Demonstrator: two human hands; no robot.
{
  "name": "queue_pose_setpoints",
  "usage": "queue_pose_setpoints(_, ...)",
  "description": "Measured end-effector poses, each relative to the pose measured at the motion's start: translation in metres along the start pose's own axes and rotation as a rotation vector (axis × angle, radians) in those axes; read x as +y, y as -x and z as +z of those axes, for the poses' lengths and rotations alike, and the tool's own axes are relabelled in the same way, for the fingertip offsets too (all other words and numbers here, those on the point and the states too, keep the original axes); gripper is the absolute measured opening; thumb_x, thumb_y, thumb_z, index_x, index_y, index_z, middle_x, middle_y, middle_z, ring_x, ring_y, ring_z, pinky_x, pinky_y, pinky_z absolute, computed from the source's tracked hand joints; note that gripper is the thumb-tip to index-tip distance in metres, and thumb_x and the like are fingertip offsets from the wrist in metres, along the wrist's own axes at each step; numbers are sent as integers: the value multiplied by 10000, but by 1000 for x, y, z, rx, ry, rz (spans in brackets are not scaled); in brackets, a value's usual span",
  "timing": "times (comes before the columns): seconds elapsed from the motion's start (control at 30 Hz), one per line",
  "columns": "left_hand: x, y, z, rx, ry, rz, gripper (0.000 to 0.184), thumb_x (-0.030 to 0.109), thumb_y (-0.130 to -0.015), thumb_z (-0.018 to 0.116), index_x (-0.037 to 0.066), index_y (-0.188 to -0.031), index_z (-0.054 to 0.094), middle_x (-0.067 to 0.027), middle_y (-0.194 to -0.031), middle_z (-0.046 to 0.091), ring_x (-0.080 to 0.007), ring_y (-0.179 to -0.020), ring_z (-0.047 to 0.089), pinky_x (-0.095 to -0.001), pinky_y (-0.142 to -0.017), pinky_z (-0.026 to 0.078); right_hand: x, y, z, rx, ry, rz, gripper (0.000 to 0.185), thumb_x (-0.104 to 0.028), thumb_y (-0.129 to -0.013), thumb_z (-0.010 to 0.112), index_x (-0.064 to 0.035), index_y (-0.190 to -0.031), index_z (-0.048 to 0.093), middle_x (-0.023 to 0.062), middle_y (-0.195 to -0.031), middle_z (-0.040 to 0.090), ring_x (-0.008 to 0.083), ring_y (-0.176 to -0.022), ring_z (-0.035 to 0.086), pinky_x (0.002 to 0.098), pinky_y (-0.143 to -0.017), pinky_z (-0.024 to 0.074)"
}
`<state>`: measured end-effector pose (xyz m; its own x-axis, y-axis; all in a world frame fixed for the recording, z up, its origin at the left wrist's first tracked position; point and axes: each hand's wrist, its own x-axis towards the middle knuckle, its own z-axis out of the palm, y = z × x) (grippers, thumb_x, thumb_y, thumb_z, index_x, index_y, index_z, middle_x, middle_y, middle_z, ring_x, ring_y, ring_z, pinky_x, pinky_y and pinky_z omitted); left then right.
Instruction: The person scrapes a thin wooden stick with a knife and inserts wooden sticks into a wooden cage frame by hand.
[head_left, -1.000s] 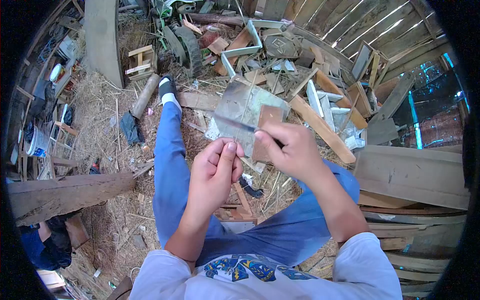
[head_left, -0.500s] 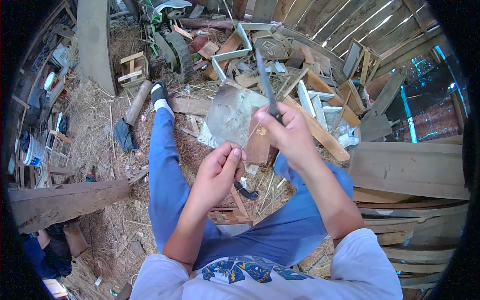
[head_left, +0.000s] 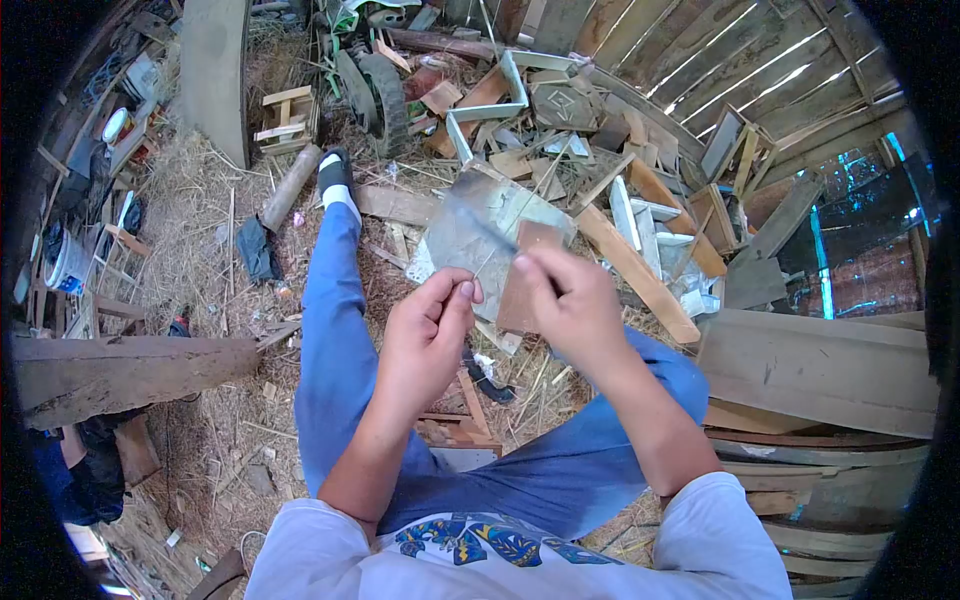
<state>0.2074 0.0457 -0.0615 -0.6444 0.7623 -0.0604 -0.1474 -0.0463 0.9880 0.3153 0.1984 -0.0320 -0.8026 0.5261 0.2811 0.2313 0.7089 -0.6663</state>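
My right hand (head_left: 580, 310) is wrapped round the handle of a knife (head_left: 488, 234), its blade blurred and slanting up to the left. In my left hand (head_left: 430, 325) a thin wooden stick (head_left: 484, 266) is pinched between thumb and fingers, its tip poking up toward the blade. I cannot tell whether blade and stick touch. Below the hands lie a brown board (head_left: 522, 290) and a grey, stained panel (head_left: 445, 235) on the straw. A dark curved object (head_left: 490, 385) rests on the ground between my legs.
Loose planks (head_left: 640, 275) and a white wooden frame (head_left: 515, 85) are piled ahead, beside a wheel (head_left: 380, 100). Thick timber (head_left: 135, 380) stretches along the left. Stacked boards (head_left: 815, 370) stand close on the right. A white bucket (head_left: 68, 265) sits far left.
The knife has swung from pointing upright to slanting left, down nearer the stick. My right hand has dropped slightly, and the view has shifted a little.
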Motion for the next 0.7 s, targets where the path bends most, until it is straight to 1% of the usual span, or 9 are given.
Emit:
queue_pose_setpoints(0.1,-5,1,-1,-10,-1,-17,139,108,-1099,533,36,-1022,623,74,-688,451,-13,-623,380,-226,-545,307,-5,6,-1,-39,63,79,160,-248,-1000,651,-102,-955,699,156,-803,699,387,-747,702,464,-623,534)
queue_pose_setpoints(0.17,-3,-2,-2,-6,10,-20,146,113,-1102,530,33,-1020,621,73,-693,452,-14,-625,378,-227,-546,307,-4,9,7,-49,28,-78,164,-250,-997,657,-96,-962,700,158,-797,698,386,-733,702,457,-612,531)
queue_pose_setpoints(0.23,0,-1,-3,1,17,-42,153,117,-1105,528,30,-1018,620,72,-698,453,-16,-627,376,-228,-547,307,-2,3,0,-114,24,-1,169,-257,-991,666,-98,-952,707,152,-818,706,375,-750,709,454,-625,542)
queue_pose_setpoints(0.3,7,2,-2,-12,49,-10,167,125,-1109,529,28,-1009,620,72,-695,454,-18,-624,372,-230,-541,300,-1,1,0,-39,73,47,180,-268,-988,672,-96,-954,714,146,-838,714,367,-767,715,452,-641,549)
queue_pose_setpoints(0.33,5,2,-2,-11,50,-5,167,125,-1109,529,28,-1009,620,72,-695,454,-18,-624,372,-230,-541,300,1,6,6,-57,49,-44,189,-276,-991,673,-96,-957,719,142,-835,716,365,-759,716,448,-633,548)
queue_pose_setpoints(0.43,5,-1,-5,-3,109,-83,191,145,-1119,519,32,-1004,623,71,-692,455,-17,-620,369,-230,-536,287,0,6,4,-94,20,-80,188,-278,-998,669,-99,-968,718,141,-829,714,367,-751,714,443,-622,545)
queue_pose_setpoints(0.5,13,2,-8,-80,193,-156,205,166,-1126,507,49,-1002,621,73,-683,457,-11,-591,360,-222,-512,269,1,4,3,-80,-26,49,174,-273,-995,669,-111,-962,718,145,-819,702,367,-743,707,452,-627,546)
queue_pose_setpoints(0.6,4,3,-7,-79,248,-198,219,191,-1132,498,62,-1001,617,72,-675,459,-6,-552,345,-219,-480,244,1,9,8,-58,14,-66,173,-274,-1000,661,-115,-953,712,166,-768,666,377,-708,691,459,-607,531)
queue_pose_setpoints(0.7,5,0,-11,-108,285,-211,226,206,-1135,494,71,-999,613,76,-668,460,-6,-524,334,-215,-458,228,2,4,3,-108,-6,-55,168,-272,-1004,656,-118,-967,710,167,-763,665,382,-711,690,461,-606,530)
